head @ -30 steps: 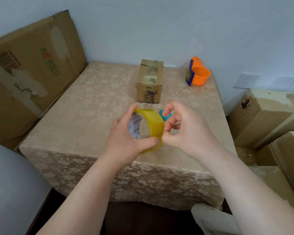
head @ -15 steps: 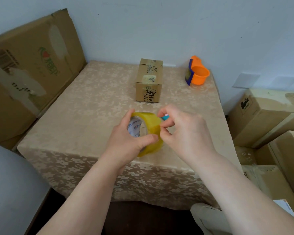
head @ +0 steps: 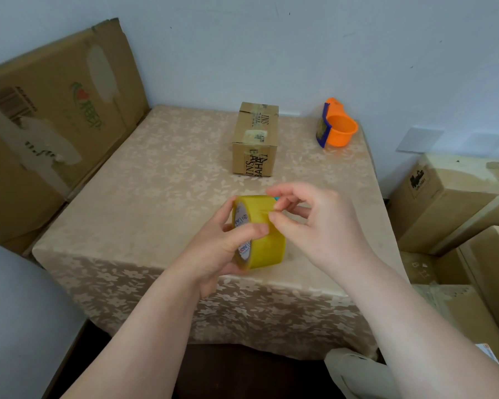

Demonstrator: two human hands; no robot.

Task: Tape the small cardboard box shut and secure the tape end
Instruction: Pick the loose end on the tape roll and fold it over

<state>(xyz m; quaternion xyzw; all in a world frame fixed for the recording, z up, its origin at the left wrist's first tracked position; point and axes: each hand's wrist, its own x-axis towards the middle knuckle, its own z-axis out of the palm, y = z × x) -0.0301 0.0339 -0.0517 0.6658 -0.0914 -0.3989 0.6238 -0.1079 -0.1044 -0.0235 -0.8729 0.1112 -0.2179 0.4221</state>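
My left hand (head: 224, 243) grips a roll of yellow packing tape (head: 267, 246) above the near part of the table, thumb across its outer face. My right hand (head: 314, 223) is at the roll's top right, thumb and forefinger pinching at the tape's surface. The small cardboard box (head: 256, 138) lies further back on the table, apart from both hands, with old tape patches on its top. A bit of a blue object (head: 276, 198) shows behind my right fingers.
The table wears a beige floral cloth (head: 156, 197). An orange tape dispenser (head: 336, 131) sits at the back right. A large flattened carton (head: 49, 116) leans at the left. Stacked cartons (head: 455, 203) stand on the right. A pale bag (head: 355, 375) lies below.
Both hands have lowered the roll slightly toward me. My right fingers have closed in from beside the roll onto its top edge and are now picking at the tape.
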